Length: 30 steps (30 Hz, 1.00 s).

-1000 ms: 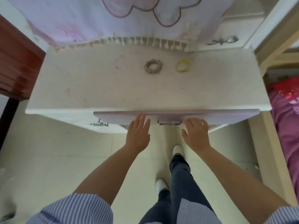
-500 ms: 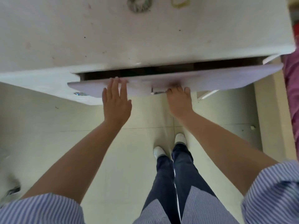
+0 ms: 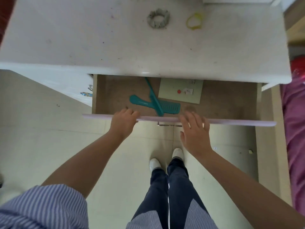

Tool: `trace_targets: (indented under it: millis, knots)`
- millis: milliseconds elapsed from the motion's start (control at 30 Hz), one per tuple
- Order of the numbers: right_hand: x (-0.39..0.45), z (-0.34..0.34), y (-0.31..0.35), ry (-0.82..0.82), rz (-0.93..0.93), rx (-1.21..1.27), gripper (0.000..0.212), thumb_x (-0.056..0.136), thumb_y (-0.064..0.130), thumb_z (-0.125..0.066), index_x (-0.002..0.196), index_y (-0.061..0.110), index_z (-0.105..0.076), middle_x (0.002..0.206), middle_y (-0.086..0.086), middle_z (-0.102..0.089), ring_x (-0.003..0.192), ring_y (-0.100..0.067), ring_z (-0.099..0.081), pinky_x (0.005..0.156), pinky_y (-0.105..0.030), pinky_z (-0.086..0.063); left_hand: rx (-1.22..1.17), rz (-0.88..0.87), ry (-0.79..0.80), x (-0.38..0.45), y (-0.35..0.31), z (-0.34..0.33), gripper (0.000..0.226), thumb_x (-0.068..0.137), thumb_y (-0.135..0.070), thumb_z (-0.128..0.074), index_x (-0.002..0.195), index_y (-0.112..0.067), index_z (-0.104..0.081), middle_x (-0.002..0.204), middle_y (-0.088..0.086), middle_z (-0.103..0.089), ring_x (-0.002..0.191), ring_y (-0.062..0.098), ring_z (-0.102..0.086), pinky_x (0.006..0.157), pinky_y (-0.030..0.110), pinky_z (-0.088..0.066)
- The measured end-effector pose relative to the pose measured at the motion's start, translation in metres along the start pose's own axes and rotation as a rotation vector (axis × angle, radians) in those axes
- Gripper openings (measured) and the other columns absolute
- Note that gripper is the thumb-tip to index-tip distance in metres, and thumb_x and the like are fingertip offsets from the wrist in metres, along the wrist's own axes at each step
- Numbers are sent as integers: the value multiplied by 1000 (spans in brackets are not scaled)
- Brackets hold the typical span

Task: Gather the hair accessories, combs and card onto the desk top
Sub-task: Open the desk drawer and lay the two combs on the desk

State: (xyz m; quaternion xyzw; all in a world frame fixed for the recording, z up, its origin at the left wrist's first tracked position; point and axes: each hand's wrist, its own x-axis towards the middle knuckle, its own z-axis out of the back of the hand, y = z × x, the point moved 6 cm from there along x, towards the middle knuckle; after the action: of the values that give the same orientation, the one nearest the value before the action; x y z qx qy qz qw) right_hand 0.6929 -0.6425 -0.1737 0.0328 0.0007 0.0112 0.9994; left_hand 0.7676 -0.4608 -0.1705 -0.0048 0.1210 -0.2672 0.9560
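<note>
The desk drawer (image 3: pixel 231 103) stands pulled out under the white desk top (image 3: pixel 82 38). Inside lie two teal combs, crossed: a wide-toothed one (image 3: pixel 170 107) and a thin tail comb (image 3: pixel 151 92) over it. A pale green card (image 3: pixel 180 90) lies just right of them. On the desk top rest a grey scrunchie (image 3: pixel 158 18) and a yellow hair tie (image 3: pixel 194 21). My left hand (image 3: pixel 123 121) is curled over the drawer's pink front edge (image 3: pixel 239 123). My right hand (image 3: pixel 194 131) hovers at that edge, fingers spread, holding nothing.
A metal pull (image 3: pixel 170 124) hangs under the drawer front. Another drawer handle (image 3: pixel 86 93) shows at the left. Pink bedding (image 3: pixel 295 129) lies at the right, beyond a wooden post. My feet (image 3: pixel 166 158) stand on pale floor tiles below the drawer.
The drawer has slid from nearly shut to wide out, baring the combs and card. My right hand has let go of the pull and spread its fingers; my left still grips the front.
</note>
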Motion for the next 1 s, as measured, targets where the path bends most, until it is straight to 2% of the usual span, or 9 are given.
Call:
trace_targets:
  millis: [100,167,233,267,367,500,733,933,1000]
  knots:
    - [18,-4,-8,163,33,37,40,51,20,-88,82,3,-68,71,-12,-73,62,-26,-69,68,-37,-57,-7,33,46,0,2,-14,37,38,-5,-93,60,-2,-63,53,15,-64,44,28,-63,36,26,-50]
    - [26,-11,-8,306,71,92,32,76,29,-73,91,2,-65,83,-14,-71,76,-29,-67,73,-36,-53,-13,48,119,3,6,-20,29,59,-11,-86,75,-2,-64,71,16,-68,64,30,-66,49,31,-54]
    - [37,-21,-10,449,81,132,32,96,31,-43,102,6,-61,100,-14,-66,91,-27,-60,76,-34,-48,-28,45,160,9,15,-26,26,87,-31,-62,98,-8,-61,100,11,-66,95,29,-60,77,35,-49]
    - [46,-24,-11,491,63,168,34,98,30,-36,101,6,-61,101,-15,-66,89,-26,-59,72,-33,-46,-24,4,180,13,18,-28,31,94,-39,-48,102,-12,-60,106,8,-65,100,26,-58,86,35,-44]
    - [80,-39,-8,624,81,215,29,97,23,-40,99,2,-61,103,-19,-67,86,-27,-60,66,-30,-43,24,-37,137,39,25,-20,36,99,-38,-34,107,-17,-61,111,3,-63,104,24,-56,96,37,-35]
    - [108,-78,2,774,164,69,32,92,25,-49,121,10,-50,122,-14,-60,108,-29,-59,90,-37,-50,49,45,218,84,24,-38,32,93,-16,-45,125,-17,-47,130,8,-49,119,28,-47,98,39,-39]
    - [128,-99,12,584,279,-136,31,91,6,-45,121,1,-43,122,-18,-54,109,-33,-54,82,-41,-51,159,-113,242,132,5,-64,43,93,-10,-46,134,-13,-40,147,12,-34,138,29,-23,108,46,-30]
    - [123,-99,21,508,393,-221,28,92,4,-39,119,-3,-44,125,-23,-48,111,-34,-48,79,-40,-51,268,-204,236,131,10,-70,29,93,-4,-42,119,-5,-52,129,14,-53,124,31,-39,105,43,-31]
    - [127,-91,27,411,441,-267,24,87,8,-53,109,-2,-55,115,-24,-57,102,-34,-56,72,-35,-54,254,-166,286,124,22,-72,28,93,-5,-43,118,-8,-55,128,13,-56,121,31,-44,106,42,-32]
